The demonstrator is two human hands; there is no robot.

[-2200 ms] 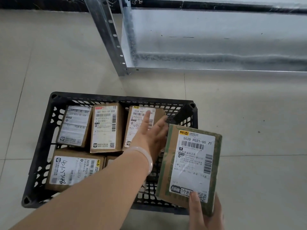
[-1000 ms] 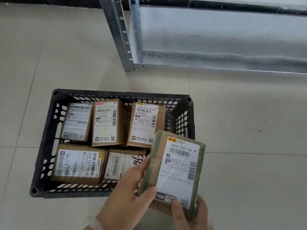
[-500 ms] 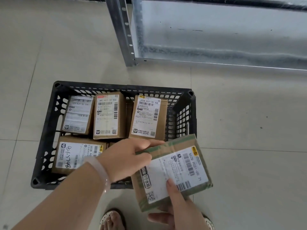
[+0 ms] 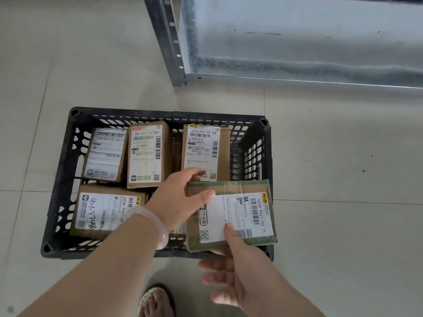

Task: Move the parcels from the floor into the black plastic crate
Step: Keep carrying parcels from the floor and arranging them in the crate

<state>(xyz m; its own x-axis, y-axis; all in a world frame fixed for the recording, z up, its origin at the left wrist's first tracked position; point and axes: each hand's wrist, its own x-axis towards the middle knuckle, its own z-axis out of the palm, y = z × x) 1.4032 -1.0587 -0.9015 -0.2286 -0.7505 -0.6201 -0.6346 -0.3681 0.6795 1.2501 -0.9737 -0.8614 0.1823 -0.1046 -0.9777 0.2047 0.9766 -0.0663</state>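
Note:
A black plastic crate stands on the tiled floor with several labelled cardboard parcels lying flat inside. A green-taped cardboard parcel with a white label lies level over the crate's near right corner. My left hand grips its left edge, thumb on top. My right hand holds its near edge, thumb on the label and fingers underneath. Whether the parcel rests on the crate or hangs just above it cannot be told.
A galvanised metal shelf with an upright post stands on the floor beyond the crate. A foot in a sandal is just in front of the crate. Bare tiles lie to the left and right.
The green-taped parcel has turned from upright to flat and moved left and forward over the crate's near right corner. My left hand came off the crate's parcels and took its left edge.

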